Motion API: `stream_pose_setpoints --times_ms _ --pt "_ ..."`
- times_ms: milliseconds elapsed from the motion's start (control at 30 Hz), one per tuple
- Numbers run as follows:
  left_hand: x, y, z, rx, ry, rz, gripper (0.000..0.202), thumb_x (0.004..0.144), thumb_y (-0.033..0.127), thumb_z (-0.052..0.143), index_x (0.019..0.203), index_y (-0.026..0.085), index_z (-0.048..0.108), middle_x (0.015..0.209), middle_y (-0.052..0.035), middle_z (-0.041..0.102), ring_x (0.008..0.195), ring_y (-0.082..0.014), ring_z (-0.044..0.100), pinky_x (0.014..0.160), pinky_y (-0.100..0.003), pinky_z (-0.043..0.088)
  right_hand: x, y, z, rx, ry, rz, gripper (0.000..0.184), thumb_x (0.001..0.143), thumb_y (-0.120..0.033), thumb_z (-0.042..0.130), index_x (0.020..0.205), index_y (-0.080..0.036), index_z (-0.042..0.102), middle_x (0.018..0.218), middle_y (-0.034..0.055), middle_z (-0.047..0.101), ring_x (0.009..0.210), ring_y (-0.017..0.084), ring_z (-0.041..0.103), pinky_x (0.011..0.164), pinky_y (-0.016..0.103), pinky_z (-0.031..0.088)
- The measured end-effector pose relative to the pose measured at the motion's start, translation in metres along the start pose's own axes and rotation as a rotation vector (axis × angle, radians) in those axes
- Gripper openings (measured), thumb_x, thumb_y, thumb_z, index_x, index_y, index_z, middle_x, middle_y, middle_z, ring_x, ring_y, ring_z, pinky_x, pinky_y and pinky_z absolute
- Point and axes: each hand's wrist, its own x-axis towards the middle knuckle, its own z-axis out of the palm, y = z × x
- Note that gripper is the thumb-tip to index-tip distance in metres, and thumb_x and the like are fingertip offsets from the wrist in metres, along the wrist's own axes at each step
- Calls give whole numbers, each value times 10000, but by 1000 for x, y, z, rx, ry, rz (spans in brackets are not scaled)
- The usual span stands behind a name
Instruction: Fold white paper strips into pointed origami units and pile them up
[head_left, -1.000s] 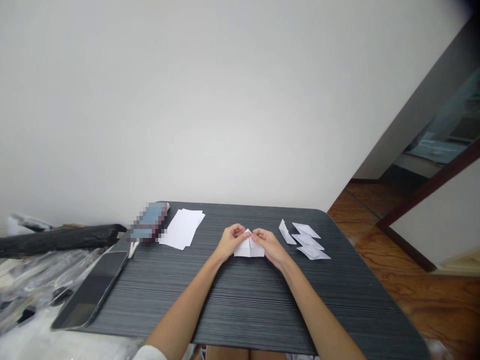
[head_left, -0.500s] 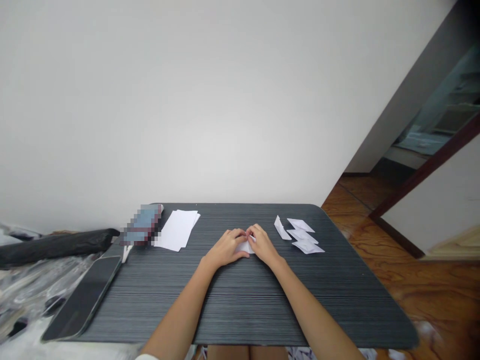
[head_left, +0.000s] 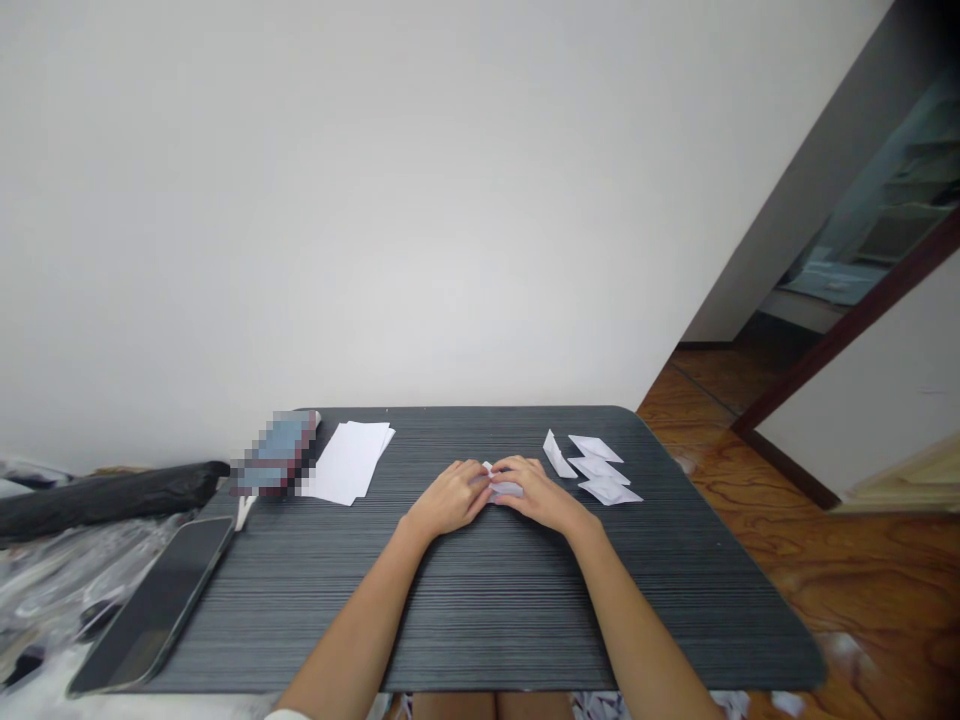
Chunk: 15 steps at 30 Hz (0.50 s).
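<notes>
A small folded piece of white paper [head_left: 507, 489] lies between my hands near the middle of the dark table, mostly covered by fingers. My left hand [head_left: 452, 497] grips its left side with bent fingers. From the right, my right hand [head_left: 537, 492] holds the same paper, thumb at the near edge and fingers over the far edge. To the right sit several folded white paper pieces [head_left: 598, 468], pointed at their ends. One of them [head_left: 558, 456] stands a little apart on the left, tilted.
Flat white paper sheets [head_left: 350, 462] are stacked at the table's back left, beside a blurred-out object [head_left: 277, 452]. A dark phone-like slab [head_left: 157, 605] lies along the left edge of the ribbed table [head_left: 480, 620]. Behind rises a white wall [head_left: 450, 200].
My right hand has turned flatter and spread its fingers across the paper, its wrist shifting right. My left hand has stayed at the paper's left side. The view has shifted slightly.
</notes>
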Motion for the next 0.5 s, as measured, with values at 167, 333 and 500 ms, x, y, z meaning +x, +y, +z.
stream_pose_setpoints --times_ms 167,333,500 --pt "-1 -4 4 -18 36 37 260 856 191 296 987 143 515 980 -79 528 995 -166 451 857 -323 386 4 -4 6 -83 50 -66 218 810 -134 405 900 -186 597 936 53 542 924 150 467 814 304 381" --pt "-5 -8 7 -60 14 18 246 834 152 317 970 141 521 970 -84 517 938 -160 476 806 -301 423 7 -5 19 -200 111 -37 248 790 -83 399 936 -166 582 940 76 539 914 170 462 793 298 415" --pt "-7 -13 8 -127 79 -33 232 816 268 405 982 161 525 975 -81 519 928 -175 473 816 -337 403 12 -4 33 -264 206 45 232 801 -118 404 902 -173 605 922 85 564 880 183 474 768 311 428"
